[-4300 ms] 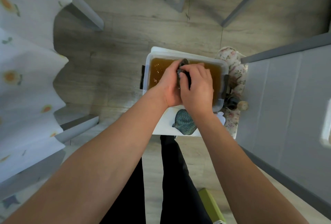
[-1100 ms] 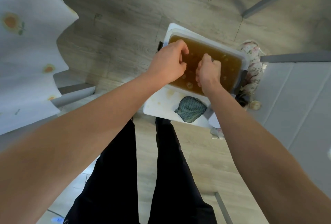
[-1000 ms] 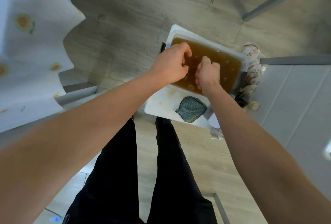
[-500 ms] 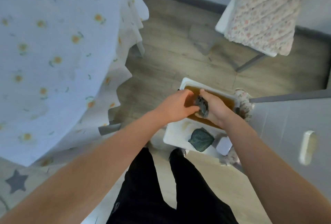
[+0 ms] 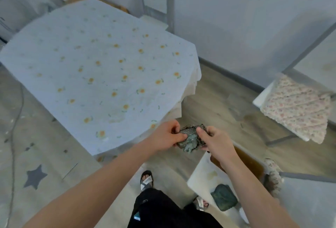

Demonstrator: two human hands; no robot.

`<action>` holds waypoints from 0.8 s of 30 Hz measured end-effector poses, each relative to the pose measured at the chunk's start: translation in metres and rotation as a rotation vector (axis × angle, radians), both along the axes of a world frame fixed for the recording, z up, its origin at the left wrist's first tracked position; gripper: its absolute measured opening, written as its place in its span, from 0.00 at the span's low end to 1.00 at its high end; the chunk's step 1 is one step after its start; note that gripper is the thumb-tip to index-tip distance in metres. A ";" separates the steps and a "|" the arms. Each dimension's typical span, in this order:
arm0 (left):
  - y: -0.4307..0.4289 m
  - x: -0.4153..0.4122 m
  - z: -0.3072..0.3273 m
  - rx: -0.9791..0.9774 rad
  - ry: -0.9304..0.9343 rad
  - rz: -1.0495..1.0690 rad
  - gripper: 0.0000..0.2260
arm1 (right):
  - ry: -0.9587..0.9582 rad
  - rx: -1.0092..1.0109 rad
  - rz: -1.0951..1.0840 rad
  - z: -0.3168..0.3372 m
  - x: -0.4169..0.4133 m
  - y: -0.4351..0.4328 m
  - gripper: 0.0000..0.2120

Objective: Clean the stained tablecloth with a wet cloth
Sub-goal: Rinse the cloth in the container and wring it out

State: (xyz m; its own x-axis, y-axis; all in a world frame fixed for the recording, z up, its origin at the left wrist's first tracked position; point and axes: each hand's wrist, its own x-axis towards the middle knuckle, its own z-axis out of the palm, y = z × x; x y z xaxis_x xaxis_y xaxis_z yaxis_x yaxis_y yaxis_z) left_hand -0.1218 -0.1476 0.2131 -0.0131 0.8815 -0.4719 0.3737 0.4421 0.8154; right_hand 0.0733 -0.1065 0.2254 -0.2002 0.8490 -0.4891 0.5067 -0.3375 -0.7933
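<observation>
Beside the near corner of the tablecloth (image 5: 101,74), above the floor, the left hand (image 5: 166,135) and right hand (image 5: 215,141) each keep a closed grip on the bunched wet cloth (image 5: 190,139). Its long axis runs left-right, from hand to hand.

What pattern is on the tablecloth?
The tablecloth is pale blue-white, printed with small orange flowers and green leaves. It shows best in the head view.
</observation>
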 end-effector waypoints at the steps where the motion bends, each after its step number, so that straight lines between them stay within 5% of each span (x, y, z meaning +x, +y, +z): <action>1: -0.005 -0.011 0.004 -0.010 -0.028 0.029 0.09 | 0.015 -0.007 -0.007 0.004 -0.008 -0.001 0.16; 5: -0.022 -0.061 0.020 0.000 -0.014 -0.001 0.04 | 0.085 0.007 0.020 0.022 -0.048 -0.006 0.10; 9: -0.033 -0.116 0.030 0.042 0.092 0.040 0.20 | 0.207 -0.016 0.014 0.039 -0.098 -0.008 0.16; 12: -0.035 -0.154 0.028 0.065 0.104 0.172 0.18 | 0.343 -0.103 0.180 0.039 -0.139 -0.013 0.26; 14: -0.034 -0.182 0.022 0.064 0.149 0.206 0.15 | 0.319 -0.161 0.298 0.036 -0.179 -0.020 0.21; 17: -0.036 -0.209 0.013 0.038 0.184 0.136 0.11 | 0.139 -0.061 0.271 0.029 -0.217 -0.019 0.09; 21: -0.042 -0.249 0.009 0.029 0.301 -0.175 0.11 | -0.004 -0.076 0.198 0.014 -0.236 -0.013 0.09; 24: -0.037 -0.269 0.013 0.047 0.328 -0.243 0.04 | 0.196 -0.319 0.327 0.012 -0.240 -0.014 0.14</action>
